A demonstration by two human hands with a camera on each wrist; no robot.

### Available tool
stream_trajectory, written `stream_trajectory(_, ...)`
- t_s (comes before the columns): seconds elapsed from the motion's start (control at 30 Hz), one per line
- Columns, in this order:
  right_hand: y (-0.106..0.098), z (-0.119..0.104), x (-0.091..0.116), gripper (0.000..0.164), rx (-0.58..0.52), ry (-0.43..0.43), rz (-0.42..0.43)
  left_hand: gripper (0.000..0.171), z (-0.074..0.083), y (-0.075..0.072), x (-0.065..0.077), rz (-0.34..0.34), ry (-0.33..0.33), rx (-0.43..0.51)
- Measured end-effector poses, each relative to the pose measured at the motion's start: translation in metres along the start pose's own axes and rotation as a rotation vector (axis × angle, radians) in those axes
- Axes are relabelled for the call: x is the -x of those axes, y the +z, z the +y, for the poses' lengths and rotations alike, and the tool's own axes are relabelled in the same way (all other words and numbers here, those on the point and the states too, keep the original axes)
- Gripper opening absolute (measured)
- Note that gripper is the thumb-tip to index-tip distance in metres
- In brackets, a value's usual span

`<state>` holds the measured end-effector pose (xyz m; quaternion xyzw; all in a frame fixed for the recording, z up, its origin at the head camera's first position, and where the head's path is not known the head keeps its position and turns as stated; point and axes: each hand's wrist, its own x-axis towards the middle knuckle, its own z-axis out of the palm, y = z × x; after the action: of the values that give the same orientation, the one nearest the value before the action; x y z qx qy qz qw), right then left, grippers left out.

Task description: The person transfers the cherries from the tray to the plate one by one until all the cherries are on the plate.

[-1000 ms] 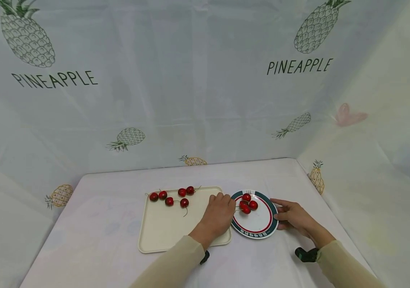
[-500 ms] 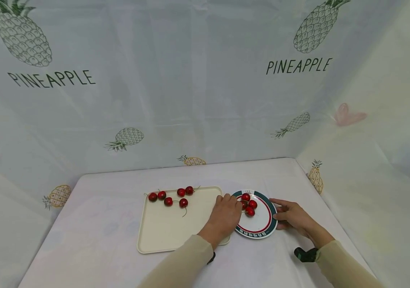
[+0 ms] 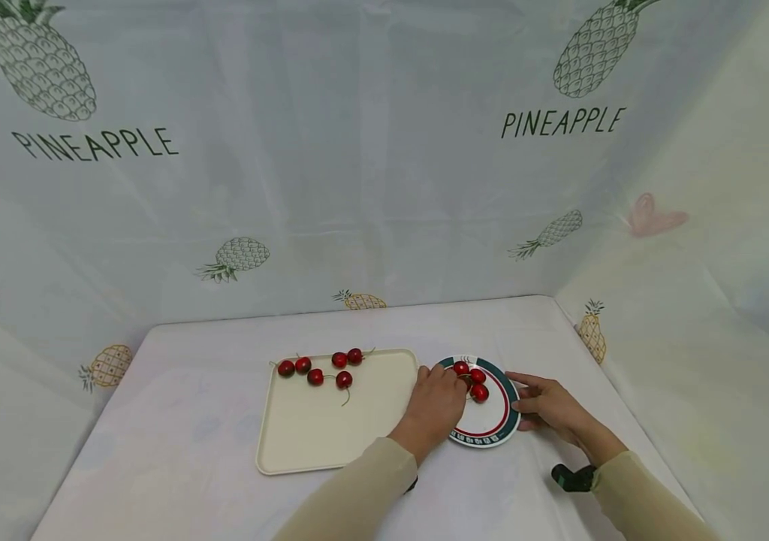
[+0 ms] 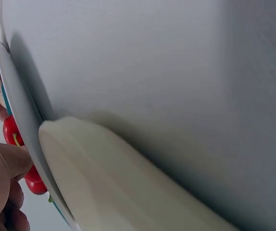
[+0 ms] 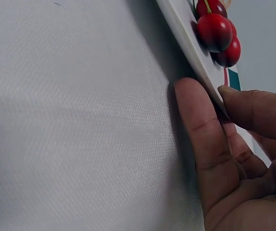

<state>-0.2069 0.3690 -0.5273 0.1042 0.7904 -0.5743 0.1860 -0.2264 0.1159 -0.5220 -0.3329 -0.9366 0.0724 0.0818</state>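
Several red cherries (image 3: 480, 393) lie clustered on the white plate (image 3: 486, 417), which has a green and red rim. My left hand (image 3: 435, 402) reaches over the plate's left side; in the left wrist view a cherry (image 4: 34, 181) sits between its thumb and curled fingers, and another cherry (image 4: 10, 129) lies past the thumb. Its fingertips are partly hidden. On the opposite side, my right hand (image 3: 550, 409) pinches the plate's rim. Seen from the right wrist, the thumb (image 5: 256, 108) is on top of the rim and a finger (image 5: 198, 115) is beneath it.
To the left of the plate is a cream tray (image 3: 310, 443) with several stemmed cherries (image 3: 315, 377) near its far side. The table (image 3: 175, 436) has a pale cloth, and a pineapple-print curtain (image 3: 330, 165) hangs behind and at the sides.
My left hand has moved right, from the tray's edge onto the plate. The cherries on the plate have shifted to the right. My right hand stays on the rim.
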Motion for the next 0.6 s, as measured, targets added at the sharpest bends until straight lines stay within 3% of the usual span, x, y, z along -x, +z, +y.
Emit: stream_trajectory(0.6,0.0003,-0.0033,0.0009,0.070,0.014,0.000,-0.012,0.036,0.0047,-0.0039,-0.0030,0.013,-0.008,-0.006)
